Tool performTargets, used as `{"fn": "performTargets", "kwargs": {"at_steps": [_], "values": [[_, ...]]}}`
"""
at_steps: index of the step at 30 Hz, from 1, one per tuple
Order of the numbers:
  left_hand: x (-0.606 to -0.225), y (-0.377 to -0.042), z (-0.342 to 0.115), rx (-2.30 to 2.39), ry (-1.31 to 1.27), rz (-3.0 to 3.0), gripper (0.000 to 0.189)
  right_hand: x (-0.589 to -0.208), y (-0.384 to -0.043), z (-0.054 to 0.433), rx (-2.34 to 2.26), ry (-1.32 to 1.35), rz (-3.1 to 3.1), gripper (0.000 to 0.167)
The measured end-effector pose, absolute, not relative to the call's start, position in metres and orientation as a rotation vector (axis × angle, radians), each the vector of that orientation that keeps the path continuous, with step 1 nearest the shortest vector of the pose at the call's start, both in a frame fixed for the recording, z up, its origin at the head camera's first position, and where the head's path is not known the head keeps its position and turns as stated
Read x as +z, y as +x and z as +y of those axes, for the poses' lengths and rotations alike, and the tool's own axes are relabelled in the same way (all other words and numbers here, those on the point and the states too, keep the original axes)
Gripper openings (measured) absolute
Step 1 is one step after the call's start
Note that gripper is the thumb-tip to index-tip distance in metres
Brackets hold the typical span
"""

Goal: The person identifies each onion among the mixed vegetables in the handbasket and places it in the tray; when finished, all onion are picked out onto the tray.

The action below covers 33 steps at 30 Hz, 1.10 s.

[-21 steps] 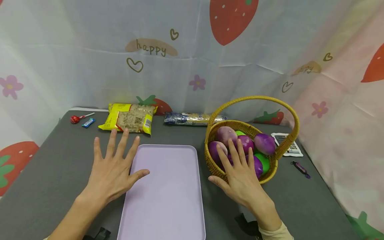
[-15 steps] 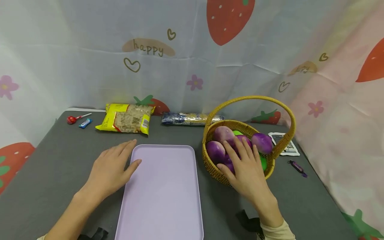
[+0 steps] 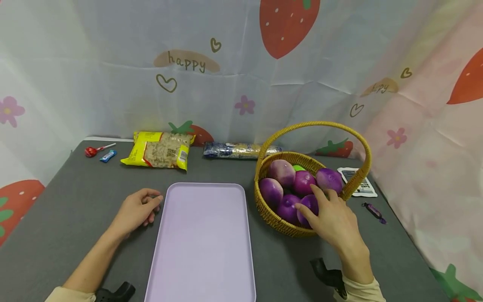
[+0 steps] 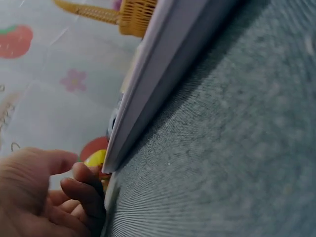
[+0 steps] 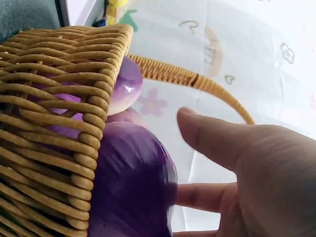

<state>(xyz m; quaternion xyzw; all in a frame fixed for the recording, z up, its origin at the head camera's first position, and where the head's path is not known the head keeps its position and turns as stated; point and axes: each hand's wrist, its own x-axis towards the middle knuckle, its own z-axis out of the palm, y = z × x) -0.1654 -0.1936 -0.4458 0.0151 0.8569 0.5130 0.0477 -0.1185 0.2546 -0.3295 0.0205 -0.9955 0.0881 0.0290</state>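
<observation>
A yellow wicker basket (image 3: pixel 271 219) with a tall handle holds several glossy purple onions (image 3: pixel 288 208) and something green among them. My right hand (image 3: pixel 335 222) hovers over its front right side, thumb and fingers spread loosely about the nearest onion (image 3: pixel 307 209). In the right wrist view the thumb stands apart from that onion (image 5: pixel 136 182), while fingers reach behind it. My left hand (image 3: pixel 136 209), loosely curled and holding nothing, is low over the table by the left edge of a lilac tray (image 3: pixel 203 239).
A yellow bag of food (image 3: pixel 160 150) and a long shiny packet (image 3: pixel 237 150) lie at the back. A red lollipop (image 3: pixel 90 152) and a blue wrapped candy (image 3: pixel 108 156) lie back left. Right of the basket are a white packet (image 3: pixel 365 187) and a purple candy (image 3: pixel 374 213).
My left hand has come down and its spread fingers have curled loosely. My right hand has shifted right over the basket, and its straight fingers now bend around the front right onion.
</observation>
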Motion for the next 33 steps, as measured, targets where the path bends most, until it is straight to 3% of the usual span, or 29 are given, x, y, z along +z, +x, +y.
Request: {"fn": "performTargets", "kwargs": {"at_steps": [16, 23, 27, 33], "values": [[-0.456, -0.166, -0.193, 1.52, 0.108, 2.604, 0.032, -0.332, -0.121, 0.254, 0.274, -0.014, -3.269, 0.085], [-0.456, -0.167, -0.192, 1.506, 0.116, 2.612, 0.032, -0.327, -0.114, 0.243, 0.346, -0.01, -3.071, 0.088], [-0.457, -0.167, -0.193, 1.513, 0.123, 2.614, 0.032, -0.33, -0.107, 0.221, 0.434, 0.175, -2.829, 0.083], [-0.459, -0.166, -0.192, 1.518, 0.12, 2.639, 0.031, -0.348, -0.098, 0.178, 0.411, 0.703, -2.571, 0.073]]}}
